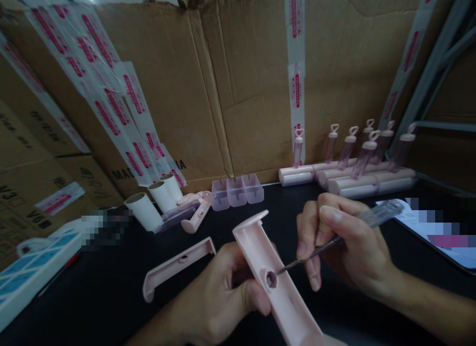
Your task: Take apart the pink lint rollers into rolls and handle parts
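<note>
My left hand [219, 296] is closed around a long pink plastic half-shell [297, 318], tilted with its hollow side up. A round hole shows in its floor, near my thumb. Pinched in my right hand [353, 242] is a screwdriver [327, 246] with a clear handle and thin metal shaft. Its tip lies at the edge of the hole; I cannot tell whether it touches. Left of my left hand, a similar pink half-shell [167, 274] with a hole lies on the black table [111, 286].
White paper-like rolls [143, 210] and a purple three-part box [238, 191] stand at the back. Pink cylinders with clear, heart-topped tubes [366, 157] line the back right. A phone-like screen [446, 242] lies right, a white power strip [33, 281] left. Cardboard [253, 88] walls the back.
</note>
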{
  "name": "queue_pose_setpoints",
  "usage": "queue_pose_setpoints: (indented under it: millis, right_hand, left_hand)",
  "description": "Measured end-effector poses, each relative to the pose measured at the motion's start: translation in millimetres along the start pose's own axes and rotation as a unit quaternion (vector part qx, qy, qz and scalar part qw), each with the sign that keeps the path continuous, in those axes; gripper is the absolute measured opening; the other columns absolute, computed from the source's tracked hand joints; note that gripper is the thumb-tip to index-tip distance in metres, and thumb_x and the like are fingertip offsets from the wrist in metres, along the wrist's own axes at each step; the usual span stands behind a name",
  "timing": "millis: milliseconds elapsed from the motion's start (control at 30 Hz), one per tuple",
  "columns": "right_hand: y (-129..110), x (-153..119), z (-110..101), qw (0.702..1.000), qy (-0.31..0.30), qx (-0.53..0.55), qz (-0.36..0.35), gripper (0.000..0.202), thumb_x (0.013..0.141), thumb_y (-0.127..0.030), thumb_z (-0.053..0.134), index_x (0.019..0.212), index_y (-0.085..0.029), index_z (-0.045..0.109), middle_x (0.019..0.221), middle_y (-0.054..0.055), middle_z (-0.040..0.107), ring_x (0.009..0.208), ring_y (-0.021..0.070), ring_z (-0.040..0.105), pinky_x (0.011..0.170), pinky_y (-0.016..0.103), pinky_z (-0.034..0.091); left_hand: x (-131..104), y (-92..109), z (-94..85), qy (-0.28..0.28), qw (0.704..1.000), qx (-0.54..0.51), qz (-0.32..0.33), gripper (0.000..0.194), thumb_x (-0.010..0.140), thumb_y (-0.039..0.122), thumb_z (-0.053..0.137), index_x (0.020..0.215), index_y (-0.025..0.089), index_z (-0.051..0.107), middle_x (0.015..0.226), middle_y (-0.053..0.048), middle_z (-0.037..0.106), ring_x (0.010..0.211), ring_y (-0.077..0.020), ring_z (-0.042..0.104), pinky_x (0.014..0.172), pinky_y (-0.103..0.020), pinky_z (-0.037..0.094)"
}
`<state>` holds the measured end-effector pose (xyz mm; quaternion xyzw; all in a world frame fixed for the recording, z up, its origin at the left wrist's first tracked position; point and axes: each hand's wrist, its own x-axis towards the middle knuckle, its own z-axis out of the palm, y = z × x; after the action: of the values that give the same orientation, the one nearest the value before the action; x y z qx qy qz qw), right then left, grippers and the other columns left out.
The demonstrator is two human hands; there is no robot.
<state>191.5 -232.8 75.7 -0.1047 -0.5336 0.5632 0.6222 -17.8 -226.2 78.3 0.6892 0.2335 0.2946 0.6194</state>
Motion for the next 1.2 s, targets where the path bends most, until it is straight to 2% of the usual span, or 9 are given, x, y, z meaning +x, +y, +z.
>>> queue_pose_setpoints:
  millis: [367, 600, 767, 967, 1100, 1200]
  right_hand:
    - [-11, -6, 4, 0.988, -0.018, -0.149, -0.047, 0.031, 0.101, -0.028, 0.053, 0.073, -0.021, 0.064, 0.073, 0.001, 0.071, 0.049, 0.0139, 0.066, 0.041, 0.023, 0.054]
    - [-7, -1, 1, 0.995, -0.002, -0.099, -0.024, 0.031, 0.1, -0.029, 0.055, 0.071, -0.021, 0.064, 0.07, 0.002, 0.07, 0.047, 0.0138, 0.064, 0.038, 0.022, 0.054]
    - [-8, 6, -2, 0.996, 0.003, -0.067, -0.051, 0.03, 0.099, -0.029, 0.056, 0.073, -0.02, 0.066, 0.073, 0.003, 0.071, 0.048, 0.0131, 0.063, 0.037, 0.02, 0.052]
    - [-24, 19, 1, 0.981, 0.118, -0.091, -0.126, 0.039, 0.099, -0.039, 0.056, 0.067, -0.02, 0.068, 0.068, 0.002, 0.067, 0.046, 0.0109, 0.058, 0.037, 0.018, 0.047]
    - [-27, 17, 3, 0.968, 0.13, -0.134, -0.166, 0.032, 0.095, -0.033, 0.063, 0.068, -0.019, 0.073, 0.072, 0.004, 0.069, 0.045, 0.0123, 0.061, 0.038, 0.021, 0.053]
    - [-25, 15, 10, 0.964, 0.156, -0.143, -0.16, 0.03, 0.093, -0.026, 0.064, 0.065, -0.018, 0.071, 0.069, 0.003, 0.068, 0.041, 0.0117, 0.06, 0.032, 0.02, 0.049]
  left_hand:
    - [0, -6, 0.0, 0.0, 0.999, 0.039, 0.037, 0.051, 0.081, 0.066, 0.068, 0.084, 0.017, 0.055, 0.077, 0.002, 0.051, 0.066, -0.0091, 0.046, 0.059, -0.019, 0.04]
    - [2, -2, -0.8, 0.014, 0.999, 0.039, 0.012, 0.056, 0.078, 0.07, 0.068, 0.086, 0.016, 0.056, 0.079, 0.002, 0.051, 0.069, -0.01, 0.046, 0.062, -0.021, 0.04]
    - [4, -3, -2.7, 0.021, 0.996, 0.041, 0.082, 0.044, 0.085, 0.058, 0.07, 0.095, 0.017, 0.061, 0.087, -0.001, 0.054, 0.076, -0.0124, 0.052, 0.067, -0.023, 0.042]
    - [9, -7, 0.2, 0.097, 0.954, 0.17, 0.226, 0.025, 0.092, 0.038, 0.07, 0.102, 0.016, 0.068, 0.095, -0.006, 0.064, 0.087, -0.0172, 0.061, 0.075, -0.028, 0.048]
    - [12, -12, 1.6, 0.155, 0.931, 0.207, 0.258, 0.023, 0.093, 0.036, 0.067, 0.104, 0.016, 0.068, 0.095, -0.007, 0.065, 0.089, -0.0194, 0.063, 0.078, -0.031, 0.051]
    - [12, -14, 2.3, 0.187, 0.92, 0.221, 0.266, 0.019, 0.094, 0.035, 0.065, 0.101, 0.017, 0.067, 0.095, -0.007, 0.067, 0.089, -0.0201, 0.063, 0.081, -0.032, 0.052]
